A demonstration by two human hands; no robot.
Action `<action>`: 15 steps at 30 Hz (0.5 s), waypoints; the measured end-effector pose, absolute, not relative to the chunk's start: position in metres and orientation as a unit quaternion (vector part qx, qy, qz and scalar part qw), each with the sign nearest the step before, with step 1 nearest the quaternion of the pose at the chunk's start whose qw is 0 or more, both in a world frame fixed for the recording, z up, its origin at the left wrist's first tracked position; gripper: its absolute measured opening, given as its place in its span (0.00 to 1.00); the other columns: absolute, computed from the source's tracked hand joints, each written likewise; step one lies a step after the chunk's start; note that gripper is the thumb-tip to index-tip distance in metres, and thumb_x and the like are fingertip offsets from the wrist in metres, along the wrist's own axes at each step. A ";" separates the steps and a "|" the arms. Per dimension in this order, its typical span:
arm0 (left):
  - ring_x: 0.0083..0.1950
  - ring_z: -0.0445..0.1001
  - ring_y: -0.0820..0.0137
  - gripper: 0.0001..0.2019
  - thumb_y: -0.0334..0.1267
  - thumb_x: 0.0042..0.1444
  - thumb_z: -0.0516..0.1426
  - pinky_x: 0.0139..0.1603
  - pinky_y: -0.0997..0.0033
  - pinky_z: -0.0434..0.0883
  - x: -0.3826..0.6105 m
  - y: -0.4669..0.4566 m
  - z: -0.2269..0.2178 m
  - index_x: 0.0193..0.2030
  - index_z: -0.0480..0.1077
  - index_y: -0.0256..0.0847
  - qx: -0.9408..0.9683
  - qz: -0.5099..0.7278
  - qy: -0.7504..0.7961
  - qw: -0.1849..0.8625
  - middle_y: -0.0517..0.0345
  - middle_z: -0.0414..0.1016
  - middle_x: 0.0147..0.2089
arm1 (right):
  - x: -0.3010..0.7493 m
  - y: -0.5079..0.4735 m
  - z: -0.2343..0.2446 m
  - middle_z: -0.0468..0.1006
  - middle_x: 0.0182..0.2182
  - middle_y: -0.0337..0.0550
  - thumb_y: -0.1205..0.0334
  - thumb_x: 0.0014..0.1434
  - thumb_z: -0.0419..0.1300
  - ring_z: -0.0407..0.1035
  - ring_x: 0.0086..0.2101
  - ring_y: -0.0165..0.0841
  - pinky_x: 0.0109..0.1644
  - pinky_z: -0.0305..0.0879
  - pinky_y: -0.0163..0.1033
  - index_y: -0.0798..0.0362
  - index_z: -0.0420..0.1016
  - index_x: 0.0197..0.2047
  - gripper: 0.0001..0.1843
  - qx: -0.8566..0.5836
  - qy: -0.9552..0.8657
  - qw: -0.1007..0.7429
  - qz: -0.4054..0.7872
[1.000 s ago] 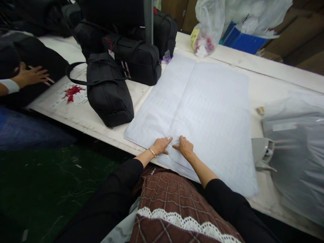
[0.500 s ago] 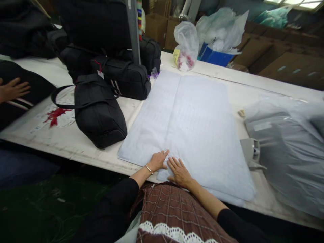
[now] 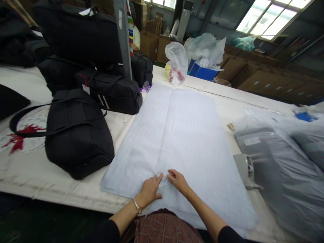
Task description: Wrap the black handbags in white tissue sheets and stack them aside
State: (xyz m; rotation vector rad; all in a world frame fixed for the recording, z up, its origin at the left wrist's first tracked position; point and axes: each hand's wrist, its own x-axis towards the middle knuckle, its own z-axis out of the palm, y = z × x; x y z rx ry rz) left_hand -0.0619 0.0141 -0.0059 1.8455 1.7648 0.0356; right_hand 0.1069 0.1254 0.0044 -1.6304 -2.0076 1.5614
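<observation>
A stack of large pale tissue-like sheets (image 3: 182, 135) lies flat on the white table (image 3: 37, 175) in front of me. Both my hands rest at its near edge. My left hand (image 3: 149, 189), with a bracelet on the wrist, lies on the paper with the fingers together and pointing right. My right hand (image 3: 178, 180) meets it fingertip to fingertip, the fingers curled in a pinch at the top sheet. A black duffel bag (image 3: 76, 135) with long straps sits just left of the sheets.
More black bags (image 3: 111, 89) are piled at the back left round a grey post (image 3: 123, 37). Grey items in clear plastic (image 3: 280, 168) lie at the right, with a small grey-white device (image 3: 245, 167) beside them. A plastic bag (image 3: 176, 62) and a blue box (image 3: 201, 71) stand at the far edge.
The view has tilted up and moved closer. My hands stay together at the sheets' near edge; the right fingers have curled from flat into a pinch. The other person's hand at left has left view.
</observation>
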 end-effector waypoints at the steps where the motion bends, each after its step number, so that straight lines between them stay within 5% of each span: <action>1: 0.53 0.73 0.56 0.48 0.48 0.50 0.66 0.52 0.59 0.71 -0.063 0.015 -0.005 0.73 0.45 0.42 0.687 0.011 0.661 0.302 0.44 0.69 0.58 | 0.097 0.142 0.004 0.76 0.28 0.40 0.56 0.54 0.60 0.73 0.34 0.39 0.44 0.71 0.46 0.50 0.76 0.40 0.12 -0.563 -0.628 0.067 0.533; 6: 0.56 0.71 0.58 0.40 0.44 0.58 0.60 0.57 0.59 0.68 -0.067 0.019 0.000 0.73 0.45 0.47 0.658 -0.001 0.664 0.355 0.46 0.69 0.61 | 0.050 0.229 0.001 0.69 0.22 0.35 0.50 0.55 0.60 0.68 0.26 0.31 0.34 0.69 0.37 0.53 0.70 0.33 0.14 -0.593 -0.540 0.116 0.586; 10: 0.56 0.72 0.57 0.42 0.36 0.55 0.60 0.57 0.59 0.70 -0.065 0.024 -0.008 0.74 0.45 0.50 0.635 -0.030 0.672 0.381 0.47 0.69 0.62 | 0.015 0.295 0.004 0.67 0.22 0.35 0.51 0.54 0.62 0.65 0.24 0.27 0.31 0.68 0.34 0.53 0.66 0.32 0.14 -0.600 -0.485 0.141 0.620; 15: 0.53 0.76 0.54 0.33 0.35 0.56 0.56 0.50 0.60 0.75 -0.058 0.024 -0.040 0.69 0.57 0.58 0.595 -0.064 0.700 0.390 0.50 0.74 0.59 | -0.024 0.378 0.003 0.66 0.21 0.34 0.52 0.53 0.65 0.63 0.22 0.27 0.26 0.63 0.32 0.52 0.63 0.28 0.16 -0.600 -0.467 0.149 0.633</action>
